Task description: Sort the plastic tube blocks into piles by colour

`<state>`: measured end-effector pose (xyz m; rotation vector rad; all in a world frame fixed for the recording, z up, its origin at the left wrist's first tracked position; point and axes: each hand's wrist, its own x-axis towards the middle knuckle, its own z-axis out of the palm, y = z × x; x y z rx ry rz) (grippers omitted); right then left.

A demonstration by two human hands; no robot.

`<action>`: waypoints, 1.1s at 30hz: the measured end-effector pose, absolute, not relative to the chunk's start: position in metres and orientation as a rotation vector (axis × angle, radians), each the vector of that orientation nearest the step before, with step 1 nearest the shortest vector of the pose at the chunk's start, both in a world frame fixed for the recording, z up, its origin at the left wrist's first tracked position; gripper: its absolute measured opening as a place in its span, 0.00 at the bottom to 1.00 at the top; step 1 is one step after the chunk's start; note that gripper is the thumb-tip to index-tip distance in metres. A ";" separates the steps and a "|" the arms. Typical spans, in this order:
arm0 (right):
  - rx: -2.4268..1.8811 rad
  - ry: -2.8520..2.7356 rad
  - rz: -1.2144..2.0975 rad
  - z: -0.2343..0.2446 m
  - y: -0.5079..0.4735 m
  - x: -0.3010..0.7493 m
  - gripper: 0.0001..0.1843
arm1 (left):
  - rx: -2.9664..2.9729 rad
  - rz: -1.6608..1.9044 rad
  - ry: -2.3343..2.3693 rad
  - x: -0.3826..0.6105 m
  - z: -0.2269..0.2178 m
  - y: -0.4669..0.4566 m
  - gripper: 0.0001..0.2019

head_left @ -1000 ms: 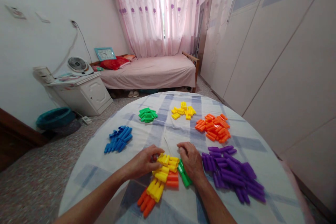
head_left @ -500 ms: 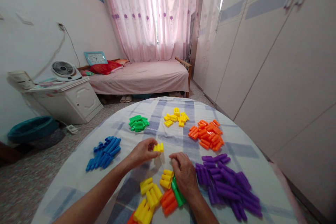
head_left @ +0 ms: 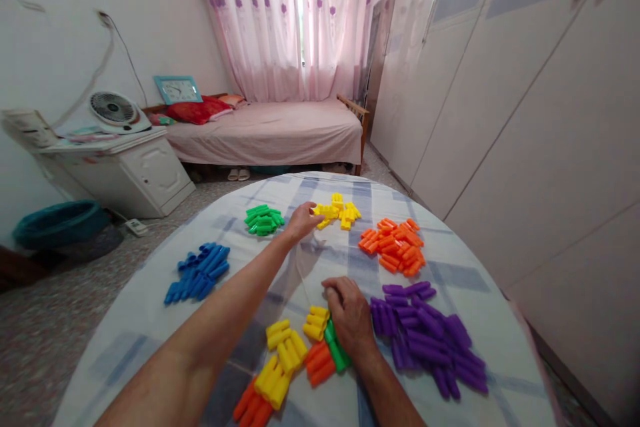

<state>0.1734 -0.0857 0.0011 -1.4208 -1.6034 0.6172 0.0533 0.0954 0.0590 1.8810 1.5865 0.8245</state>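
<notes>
My left hand [head_left: 303,221] reaches over the table to the yellow pile [head_left: 346,212], with thumb and fingers closed on a yellow tube-shaped block [head_left: 319,211] at its left edge. Curled on the cloth near the front, my right hand [head_left: 351,317] lies against green tube-shaped blocks [head_left: 338,349]; its fingertips are hidden beneath it. Left of the green blocks are orange blocks [head_left: 320,363], with a yellow block [head_left: 316,323] above them. More yellow blocks [head_left: 286,345] form a slanting row that ends in orange blocks [head_left: 253,403] at the near edge.
Around the round table [head_left: 165,353] lie piles of blue [head_left: 199,273], green [head_left: 263,219], orange [head_left: 394,247] and purple blocks [head_left: 429,340]. Beyond stand a bed [head_left: 270,127], a white cabinet [head_left: 145,170] with a fan [head_left: 117,112], and tall wardrobes [head_left: 500,113] at right.
My left hand has moved forward from mid-table to the yellow pile, carrying a yellow block. My right hand stays beside the green blocks. The view has tilted down slightly.
</notes>
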 end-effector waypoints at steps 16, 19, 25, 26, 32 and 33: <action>-1.427 -1.630 0.635 0.005 -0.085 0.175 0.16 | 2.361 0.268 1.253 0.009 0.050 -0.089 0.22; -1.419 -1.621 0.656 0.006 -0.087 0.176 0.17 | 2.394 0.269 1.287 0.017 0.048 -0.085 0.16; -1.391 -1.608 0.672 0.006 -0.087 0.176 0.17 | 2.118 0.453 1.313 0.005 0.040 -0.054 0.05; -1.383 -1.616 0.668 0.006 -0.087 0.176 0.17 | 2.066 0.476 1.318 0.003 0.038 -0.046 0.05; -1.383 -1.519 0.685 0.004 -0.086 0.174 0.18 | 1.741 0.641 1.309 0.010 0.027 -0.004 0.05; -1.389 -1.487 0.687 0.003 -0.085 0.174 0.18 | 1.669 0.697 1.301 0.013 0.028 0.003 0.06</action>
